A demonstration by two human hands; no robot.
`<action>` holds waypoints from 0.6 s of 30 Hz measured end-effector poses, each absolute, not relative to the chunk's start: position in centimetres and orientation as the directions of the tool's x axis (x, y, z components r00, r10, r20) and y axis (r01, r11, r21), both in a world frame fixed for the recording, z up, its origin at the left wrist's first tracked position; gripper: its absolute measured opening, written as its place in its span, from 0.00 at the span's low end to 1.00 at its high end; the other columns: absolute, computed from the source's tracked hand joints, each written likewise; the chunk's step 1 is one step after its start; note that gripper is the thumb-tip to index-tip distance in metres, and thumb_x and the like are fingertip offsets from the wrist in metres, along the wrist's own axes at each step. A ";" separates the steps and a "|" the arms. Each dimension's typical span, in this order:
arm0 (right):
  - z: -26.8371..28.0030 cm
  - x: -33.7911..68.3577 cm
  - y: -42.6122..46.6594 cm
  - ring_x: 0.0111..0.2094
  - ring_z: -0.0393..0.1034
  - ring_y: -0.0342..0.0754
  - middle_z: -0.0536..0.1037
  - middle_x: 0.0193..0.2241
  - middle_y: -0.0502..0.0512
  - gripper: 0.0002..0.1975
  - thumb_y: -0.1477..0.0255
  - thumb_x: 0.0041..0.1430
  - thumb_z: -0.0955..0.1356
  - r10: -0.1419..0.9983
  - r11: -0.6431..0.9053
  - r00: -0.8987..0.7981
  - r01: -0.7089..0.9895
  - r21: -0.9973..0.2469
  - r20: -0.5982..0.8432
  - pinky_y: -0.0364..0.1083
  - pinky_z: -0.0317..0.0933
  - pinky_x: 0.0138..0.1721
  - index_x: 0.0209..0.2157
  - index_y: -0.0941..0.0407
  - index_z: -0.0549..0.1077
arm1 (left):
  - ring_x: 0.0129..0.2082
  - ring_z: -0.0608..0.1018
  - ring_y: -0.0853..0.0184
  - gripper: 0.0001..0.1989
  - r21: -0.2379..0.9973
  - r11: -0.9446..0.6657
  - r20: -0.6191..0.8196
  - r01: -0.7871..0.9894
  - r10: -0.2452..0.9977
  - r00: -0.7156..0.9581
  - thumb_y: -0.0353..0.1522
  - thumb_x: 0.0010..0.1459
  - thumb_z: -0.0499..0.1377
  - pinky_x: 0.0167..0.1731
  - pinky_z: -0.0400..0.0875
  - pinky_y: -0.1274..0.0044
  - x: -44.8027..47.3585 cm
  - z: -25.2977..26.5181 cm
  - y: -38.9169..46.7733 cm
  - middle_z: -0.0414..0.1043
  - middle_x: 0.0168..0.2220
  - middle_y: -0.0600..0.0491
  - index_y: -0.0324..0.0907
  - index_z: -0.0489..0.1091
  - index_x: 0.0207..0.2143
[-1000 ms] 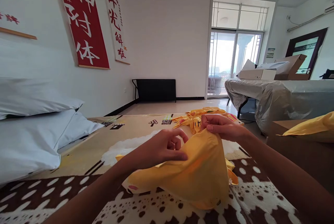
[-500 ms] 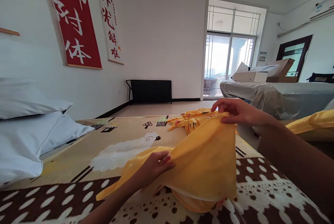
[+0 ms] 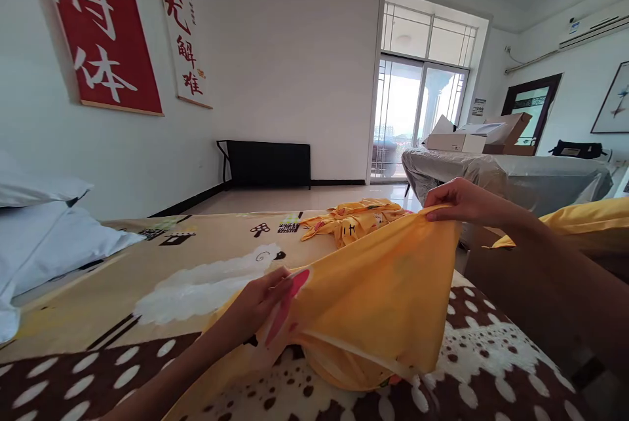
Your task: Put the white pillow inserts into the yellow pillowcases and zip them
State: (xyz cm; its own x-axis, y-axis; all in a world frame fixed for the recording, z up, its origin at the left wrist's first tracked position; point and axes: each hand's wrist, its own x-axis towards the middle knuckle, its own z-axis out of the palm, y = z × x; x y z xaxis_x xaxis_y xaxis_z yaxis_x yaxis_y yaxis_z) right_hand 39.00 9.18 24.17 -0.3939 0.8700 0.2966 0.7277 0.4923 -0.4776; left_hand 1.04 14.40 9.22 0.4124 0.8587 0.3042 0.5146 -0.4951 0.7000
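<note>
A yellow cloth point(image 3: 378, 303) with a pink print near its left side is stretched between my hands. My right hand point(image 3: 455, 201) pinches its upper right corner, raised off the bed. Lower and to the left, my left hand point(image 3: 263, 303) grips the upper edge beside the pink patch. The cloth hangs down between them, and its lower folds rest on the patterned blanket point(image 3: 113, 283). Behind it lies a crumpled heap of yellow printed fabric point(image 3: 351, 228).
White pillows point(image 3: 63, 244) are stacked at the left. More yellow fabric point(image 3: 590, 224) lies at the right. Beyond the bed stand a plastic-covered piece of furniture point(image 3: 531, 179) bearing a white box point(image 3: 457, 141), and a black panel point(image 3: 270, 164) against the wall.
My hands have moved apart, the right one further right and the left one further left. The cloth is pulled wider, and its pink print now shows. The view has turned to the right.
</note>
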 end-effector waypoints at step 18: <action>21.2 37.6 10.2 0.26 0.61 0.43 0.71 0.22 0.50 0.16 0.59 0.53 0.66 0.719 0.526 -0.076 0.710 -0.469 0.691 0.42 0.54 0.26 0.26 0.58 0.74 | 0.21 0.56 0.73 0.15 0.377 -0.572 0.570 0.729 0.763 0.303 0.44 0.56 0.48 0.24 0.51 0.82 -3.1 16.2 13.5 0.52 0.17 0.61 0.43 0.61 0.25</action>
State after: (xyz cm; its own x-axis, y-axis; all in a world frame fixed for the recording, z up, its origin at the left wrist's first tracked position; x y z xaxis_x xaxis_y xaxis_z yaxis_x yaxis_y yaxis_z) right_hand 37.63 10.25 21.23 -0.0764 0.7186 0.6912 0.7097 0.5261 -0.4685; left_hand -3.10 13.55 16.15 0.3035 0.7632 0.5705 0.7287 -0.5716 0.3771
